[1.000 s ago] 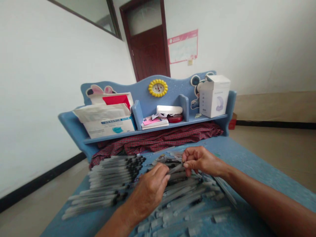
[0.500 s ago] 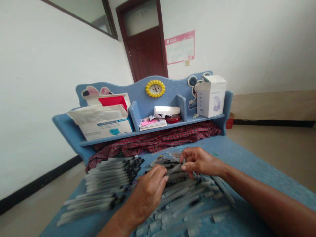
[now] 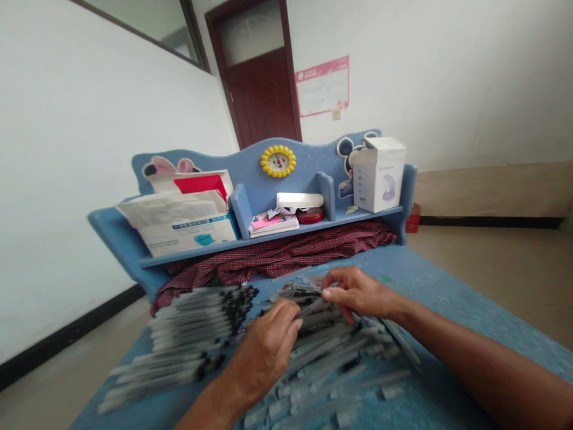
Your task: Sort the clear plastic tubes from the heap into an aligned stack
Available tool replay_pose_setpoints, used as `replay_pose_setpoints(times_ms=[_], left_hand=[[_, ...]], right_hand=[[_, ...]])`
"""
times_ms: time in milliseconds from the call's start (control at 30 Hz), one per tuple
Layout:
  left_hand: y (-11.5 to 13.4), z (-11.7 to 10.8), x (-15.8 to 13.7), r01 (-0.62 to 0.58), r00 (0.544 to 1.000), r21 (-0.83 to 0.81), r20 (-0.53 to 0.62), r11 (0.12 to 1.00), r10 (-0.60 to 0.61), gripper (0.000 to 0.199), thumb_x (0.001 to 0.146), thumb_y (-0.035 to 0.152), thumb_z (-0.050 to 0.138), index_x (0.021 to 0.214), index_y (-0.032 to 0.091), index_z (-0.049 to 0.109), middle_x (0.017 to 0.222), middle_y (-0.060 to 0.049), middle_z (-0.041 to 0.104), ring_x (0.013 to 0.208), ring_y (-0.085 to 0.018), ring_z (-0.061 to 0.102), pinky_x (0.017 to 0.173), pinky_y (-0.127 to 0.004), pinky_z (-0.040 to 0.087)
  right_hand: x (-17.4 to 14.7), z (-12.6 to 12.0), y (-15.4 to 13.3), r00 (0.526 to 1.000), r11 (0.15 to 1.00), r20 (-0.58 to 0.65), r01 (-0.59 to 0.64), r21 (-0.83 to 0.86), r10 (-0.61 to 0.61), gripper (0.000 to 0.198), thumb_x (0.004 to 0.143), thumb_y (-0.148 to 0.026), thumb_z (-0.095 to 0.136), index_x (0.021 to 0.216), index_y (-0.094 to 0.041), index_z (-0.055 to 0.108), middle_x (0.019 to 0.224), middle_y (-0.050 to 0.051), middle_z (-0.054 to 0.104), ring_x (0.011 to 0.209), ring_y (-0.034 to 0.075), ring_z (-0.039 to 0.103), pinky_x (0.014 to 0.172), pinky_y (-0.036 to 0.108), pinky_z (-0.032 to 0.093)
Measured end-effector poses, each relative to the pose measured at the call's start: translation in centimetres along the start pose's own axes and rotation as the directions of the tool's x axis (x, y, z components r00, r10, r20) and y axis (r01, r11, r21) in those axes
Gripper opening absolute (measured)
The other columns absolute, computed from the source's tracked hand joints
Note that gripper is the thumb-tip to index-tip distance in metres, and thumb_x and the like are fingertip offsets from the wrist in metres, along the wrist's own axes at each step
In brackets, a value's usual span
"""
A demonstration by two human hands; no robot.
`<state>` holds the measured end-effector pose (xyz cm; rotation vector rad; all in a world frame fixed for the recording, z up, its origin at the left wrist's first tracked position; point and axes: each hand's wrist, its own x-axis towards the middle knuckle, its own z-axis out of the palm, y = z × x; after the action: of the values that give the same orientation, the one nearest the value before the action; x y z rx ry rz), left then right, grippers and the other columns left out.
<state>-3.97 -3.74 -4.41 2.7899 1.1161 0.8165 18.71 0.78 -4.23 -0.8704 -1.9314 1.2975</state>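
In the head view, the left hand [image 3: 273, 340] was curled, pinching 1 translucent tube [image 3: 312, 308]. The right hand [image 3: 360, 292] bent its fingers beside the far end; its grip was unclear. The tube slanted between the 2 hands.

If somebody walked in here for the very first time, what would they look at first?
Probably the yellow flower-shaped dial, bright in the middle of the blue shelf's back board. Next, perhaps, the two bare hands: the left hand holds a pale slim tube, with the right hand at its far end. To the left of both lies a big stack of pale tubes with black ends.
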Motion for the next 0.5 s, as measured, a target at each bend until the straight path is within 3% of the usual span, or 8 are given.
replay_pose_setpoints(times_ms=[100,300,400,500], left_hand=[[0.13,-0.1,0.06,-0.001,1.0,-0.007,0.006,1.0,0.001,0.014,0.093,0.016,0.036,0.097,0.018,0.049,0.089,-0.005,0.055,0.083,-0.016,0.055,0.074,-0.028,0.044],[0.37,-0.23,0.26,0.019,0.999,-0.018,0.037,1.0,-0.019,0.017,0.092,0.017,0.035,0.093,0.018,0.052,0.084,-0.004,0.056,0.078,-0.015,0.055,0.071,-0.027,0.044],[0.41,-0.17,0.3,0.022,0.999,-0.007,0.032,1.0,-0.021,0.017,0.091,0.016,0.036,0.093,0.018,0.053,0.082,-0.004,0.056,0.076,-0.015,0.055,0.07,-0.026,0.044],[0.46,-0.13,0.36,0.019,1.0,-0.014,0.007,1.0,-0.019,0.016,0.09,0.016,0.037,0.092,0.018,0.053,0.083,-0.004,0.057,0.077,-0.015,0.056,0.07,-0.025,0.044]], right_hand=[[0.05,0.08,0.19,1.0,0.999,-0.015,0.007,-0.051,-0.008,0.036,0.085,-0.046,0.05,0.067,-0.015,0.052,0.035,-0.006,0.048,0.032,0.007,0.042,0.036,0.017,0.026],[-0.01,-0.25,0.04,0.995,0.99,0.102,-0.032,0.135,0.018,0.025,0.076,-0.035,0.063,0.082,-0.015,0.05,0.041,-0.007,0.055,0.031,0.005,0.04,0.035,0.016,0.025],[-0.09,-0.51,-0.06,0.993,0.995,0.109,-0.048,0.092,0.038,0.029,0.076,-0.038,0.064,0.087,-0.015,0.051,0.043,-0.007,0.056,0.032,0.006,0.04,0.035,0.016,0.027],[-0.15,-0.53,0.04,0.998,1.0,0.066,-0.017,-0.027,0.019,0.034,0.083,-0.047,0.053,0.077,-0.014,0.054,0.039,-0.006,0.052,0.033,0.006,0.043,0.036,0.016,0.028]])
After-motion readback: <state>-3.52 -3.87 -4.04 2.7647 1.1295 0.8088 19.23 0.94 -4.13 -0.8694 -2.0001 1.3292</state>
